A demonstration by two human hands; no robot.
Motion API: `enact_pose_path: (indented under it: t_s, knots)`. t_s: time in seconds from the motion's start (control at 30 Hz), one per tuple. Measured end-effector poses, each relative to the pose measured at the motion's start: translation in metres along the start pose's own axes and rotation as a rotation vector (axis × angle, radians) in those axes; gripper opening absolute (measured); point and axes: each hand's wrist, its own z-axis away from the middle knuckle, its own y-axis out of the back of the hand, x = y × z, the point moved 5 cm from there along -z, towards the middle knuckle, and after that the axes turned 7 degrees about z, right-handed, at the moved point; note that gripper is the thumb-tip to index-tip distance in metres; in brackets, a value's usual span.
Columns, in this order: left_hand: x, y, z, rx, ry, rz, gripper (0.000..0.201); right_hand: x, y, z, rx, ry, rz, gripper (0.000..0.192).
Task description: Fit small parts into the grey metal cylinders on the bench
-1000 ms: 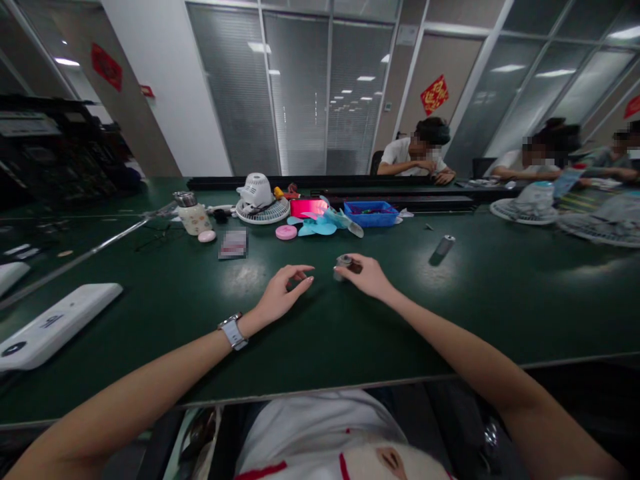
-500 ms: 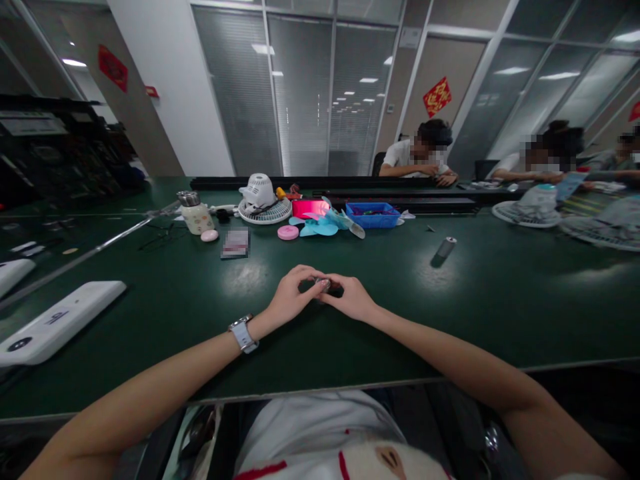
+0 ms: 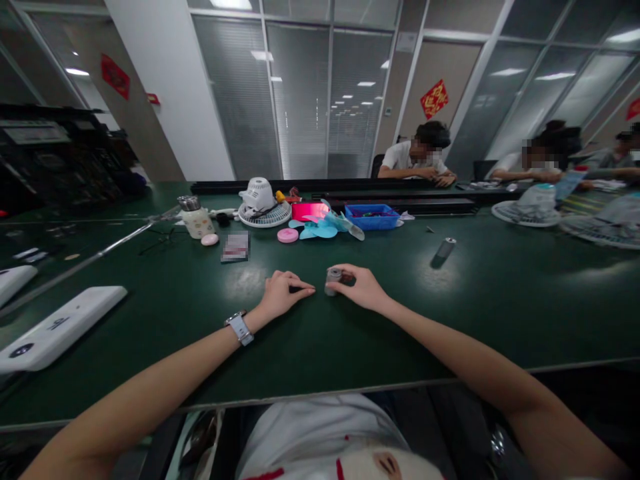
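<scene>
dark green matte table top (image 3: 400, 320) | small silver-grey metal cylinder (image 3: 333, 280) | light grey wristwatch band (image 3: 241, 328) | blue plastic tray (image 3: 373, 216) | round pink lid (image 3: 287, 235) | turquoise plastic fan blade (image 3: 319, 229) | white slatted fan grille (image 3: 264, 214) | long white plastic housing (image 3: 55, 328)

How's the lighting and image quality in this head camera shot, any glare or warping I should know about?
Head view: ceiling lights leave pale glare patches on the green table, one just beyond the left hand; wide-lens distortion bows the table edge and window frames; the small grey cylinder in the right hand is soft and dim; co-workers' faces and a card are pixelated.
</scene>
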Motion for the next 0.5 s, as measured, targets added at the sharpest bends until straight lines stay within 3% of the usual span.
enact_pose_path:
  t_s: [0.1,0.27,0.4,0.5]
  knots:
    - [-0.003,-0.006,0.004,-0.022,0.018,-0.050,0.030,0.051,0.054,-0.013,0.223,-0.148,0.086,0.039]
    - [-0.007,0.002,0.005,0.116,0.030,0.104,0.045,0.136,0.149,-0.007,0.497,-0.466,0.580,0.037]
    - [-0.018,0.005,0.003,0.188,0.083,0.209,0.038,0.165,0.175,0.008,0.494,-0.676,0.663,0.040]
    - [-0.022,0.006,0.002,0.207,0.087,0.244,0.036,0.154,0.171,0.011,0.535,-0.743,0.720,0.054]
